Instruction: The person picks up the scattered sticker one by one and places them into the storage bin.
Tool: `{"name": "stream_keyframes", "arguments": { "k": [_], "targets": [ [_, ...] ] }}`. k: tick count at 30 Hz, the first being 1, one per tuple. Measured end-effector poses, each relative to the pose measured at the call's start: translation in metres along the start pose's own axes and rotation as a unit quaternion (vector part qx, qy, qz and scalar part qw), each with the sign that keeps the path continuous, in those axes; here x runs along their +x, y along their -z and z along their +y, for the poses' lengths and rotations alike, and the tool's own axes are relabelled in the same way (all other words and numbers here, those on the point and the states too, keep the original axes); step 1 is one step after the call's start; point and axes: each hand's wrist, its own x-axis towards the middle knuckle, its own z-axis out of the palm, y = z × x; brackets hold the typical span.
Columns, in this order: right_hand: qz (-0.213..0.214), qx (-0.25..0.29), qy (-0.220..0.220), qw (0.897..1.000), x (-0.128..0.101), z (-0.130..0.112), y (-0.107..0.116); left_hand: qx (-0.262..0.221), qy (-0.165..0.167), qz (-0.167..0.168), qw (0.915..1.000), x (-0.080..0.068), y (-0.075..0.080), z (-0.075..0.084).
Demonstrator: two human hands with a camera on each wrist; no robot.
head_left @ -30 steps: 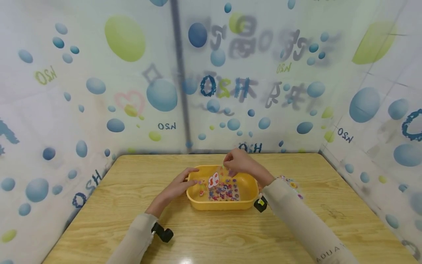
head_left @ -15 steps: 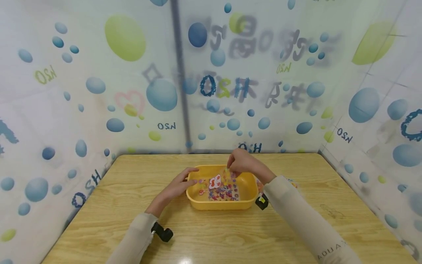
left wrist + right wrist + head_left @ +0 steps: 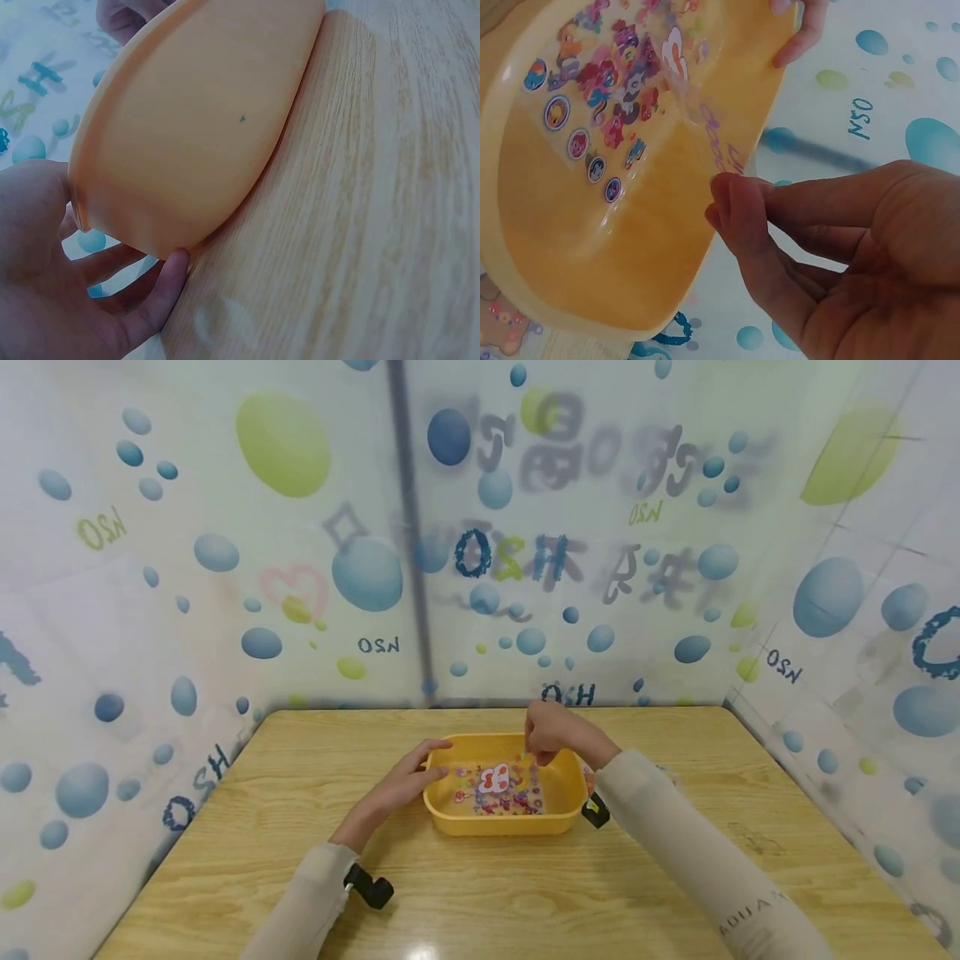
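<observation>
A clear sticker sheet (image 3: 676,54) with a white cartoon face is pinched at its edge between the thumb and fingertips of my right hand (image 3: 553,731). It hangs slanting inside a yellow plastic basin (image 3: 517,827). Under it, on the basin's floor, lies another clear sheet of colourful cartoon pony stickers (image 3: 622,82). At the basin's left end, my left hand (image 3: 408,778) holds the rim, digits reaching over it in the head view. The left wrist view has one finger against the outer wall (image 3: 180,135) near the tabletop.
The basin stands on a wooden table (image 3: 322,777). More stickers (image 3: 666,772) lie on the table right of the basin, partly hidden by the right sleeve. A wall curtain (image 3: 480,635) printed with bubbles rises behind the table's far edge.
My right hand has moved slightly right and down, bringing the pinched sticker sheet lower into the basin. The white face shifted right with it. My left hand stays on the rim.
</observation>
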Motion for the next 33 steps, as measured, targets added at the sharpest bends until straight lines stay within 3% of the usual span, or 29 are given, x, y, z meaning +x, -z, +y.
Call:
{"name": "stream_keyframes", "arguments": {
  "k": [10, 18, 33],
  "targets": [
    [-0.024, -0.043, -0.057, 0.997, 0.011, 0.002, -0.005, 0.006, 0.001, 0.003, 1.0000, 0.000, 0.000, 0.000],
    [-0.050, -0.074, -0.064, 0.994, 0.013, 0.005, -0.008, 0.000, 0.005, -0.002, 1.0000, 0.000, 0.001, 0.000],
    [-0.072, -0.075, -0.097, 0.990, 0.020, 0.013, -0.018, -0.004, 0.001, -0.004, 1.0000, 0.001, 0.001, -0.002]
  ]
}}
